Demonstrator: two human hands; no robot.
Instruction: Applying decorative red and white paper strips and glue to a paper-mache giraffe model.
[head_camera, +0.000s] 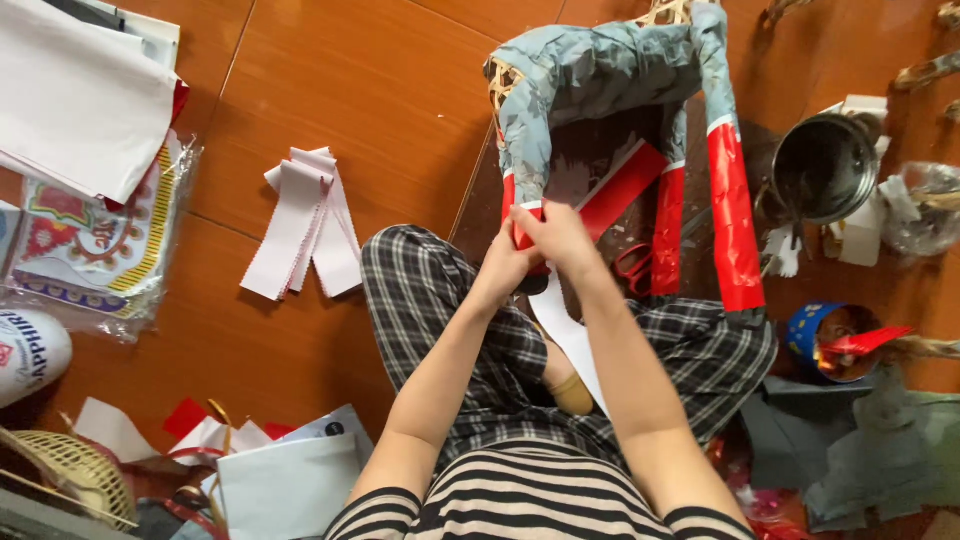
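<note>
Your left hand (500, 268) and your right hand (553, 232) met at the lower end of one leg of the paper-covered frame (600, 75), both closed on it. The left gripped the leg from the side to steady it, while the fingers of the right pressed down on the red paper strip (522, 215) wrapped there, apparently so the paper would lie flat against the leg. A white strip (570, 340) hung from under your hands and trailed down across your lap, loose because only its upper end was pinned.

The frame stood on the floor (350, 90) between your knees, tipped toward you, which put the leg within easy reach of both hands. Its top was covered in crumpled grey-blue paper, with woven cane showing at the corners, and its other legs already wore red bands (735, 220).

Red-handled scissors (635, 265) lay under the frame, just beside your right forearm. To your right sat a metal pot (825, 168) and a blue cup (815, 335) with a red stick in it, both close by. To your left, well apart, a fan of cut white strips with scalloped edges (305, 225) lay on the floor, and farther out were bagged printed sheets (90, 240) and a woven basket (70, 470).
</note>
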